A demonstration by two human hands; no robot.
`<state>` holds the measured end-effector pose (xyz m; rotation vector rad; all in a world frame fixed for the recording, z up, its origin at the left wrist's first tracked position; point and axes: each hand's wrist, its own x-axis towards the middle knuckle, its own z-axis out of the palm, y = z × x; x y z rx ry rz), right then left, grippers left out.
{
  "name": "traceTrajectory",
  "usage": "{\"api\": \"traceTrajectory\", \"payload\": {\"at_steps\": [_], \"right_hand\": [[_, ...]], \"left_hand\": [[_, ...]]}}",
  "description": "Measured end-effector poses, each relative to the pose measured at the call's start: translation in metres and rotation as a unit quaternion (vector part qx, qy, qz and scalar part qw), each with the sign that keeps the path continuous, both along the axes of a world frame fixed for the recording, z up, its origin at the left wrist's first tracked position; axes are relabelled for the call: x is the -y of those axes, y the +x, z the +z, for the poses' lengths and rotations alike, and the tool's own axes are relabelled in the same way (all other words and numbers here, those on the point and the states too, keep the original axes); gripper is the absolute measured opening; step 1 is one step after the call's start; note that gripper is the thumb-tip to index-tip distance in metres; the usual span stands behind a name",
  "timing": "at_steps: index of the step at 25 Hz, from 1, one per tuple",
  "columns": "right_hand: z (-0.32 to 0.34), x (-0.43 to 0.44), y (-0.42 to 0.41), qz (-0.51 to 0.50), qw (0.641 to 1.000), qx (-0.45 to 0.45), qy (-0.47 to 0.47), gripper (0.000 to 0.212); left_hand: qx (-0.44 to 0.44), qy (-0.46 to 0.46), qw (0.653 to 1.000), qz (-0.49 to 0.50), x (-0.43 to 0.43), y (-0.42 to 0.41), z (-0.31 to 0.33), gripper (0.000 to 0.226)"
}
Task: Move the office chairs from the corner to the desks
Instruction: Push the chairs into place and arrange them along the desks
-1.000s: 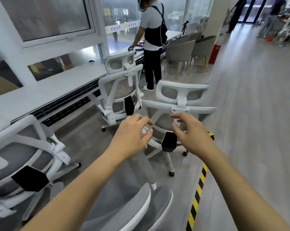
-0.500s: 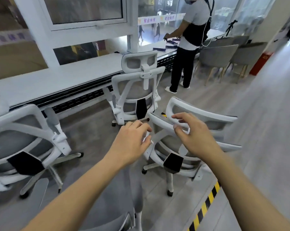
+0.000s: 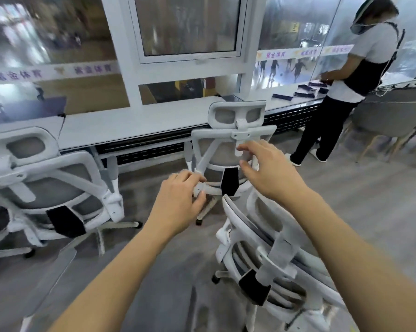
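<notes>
The nearest office chair was found just under the right hand, turned edge-on to the view with its back rim beneath the wrist, standing on the floor short of the tabletop. That hand was held in the air with its fingers spread and gently bent and the thumb apart, and nothing was gripped by it. The left hand was held lower and beside it, its fingers loosely curled, and no hold on anything could be made out. Neither hand was seen to touch the chair. Beyond them a second office chair was set against the tabletop with its back to the view, and a third office chair was placed further left along the same edge. At the far right another person was stood at the tabletop. The step in hand was judged to be the parking of the nearest chair in the gap to the right of the second one. For that to be done well, the top of the backrest should be taken in both hands, the seat turned towards the tabletop, and the chair rolled in slowly, so that no castor was caught on the neighbouring base and room was left for the person nearby.
</notes>
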<state>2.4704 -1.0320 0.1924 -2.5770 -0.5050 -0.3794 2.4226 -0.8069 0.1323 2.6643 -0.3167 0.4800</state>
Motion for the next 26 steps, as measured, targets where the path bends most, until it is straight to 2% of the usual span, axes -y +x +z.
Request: {"api": "traceTrajectory", "payload": {"at_steps": [4,12,17,21,26], "right_hand": [[0.001,0.022,0.044,0.021,0.999,-0.008,-0.047,0.036],[-0.038,0.068,0.160,-0.010,0.996,-0.043,-0.072,0.038],[-0.075,0.065,0.274,-0.049,0.991,-0.098,-0.083,0.037],[-0.109,0.053,0.368,-0.100,0.980,-0.147,-0.088,0.038],[-0.149,0.058,0.449,-0.166,0.972,-0.155,-0.060,0.043]], "left_hand": [[0.012,-0.017,0.999,0.047,0.026,0.028,-0.003,0.028],[-0.018,-0.002,0.999,0.046,0.046,0.137,-0.021,0.034],[-0.034,0.005,0.999,0.030,0.019,0.251,-0.038,0.034],[-0.082,0.017,0.996,0.010,-0.005,0.358,-0.070,0.039],[-0.112,0.040,0.993,-0.023,-0.005,0.469,-0.112,0.051]]}}
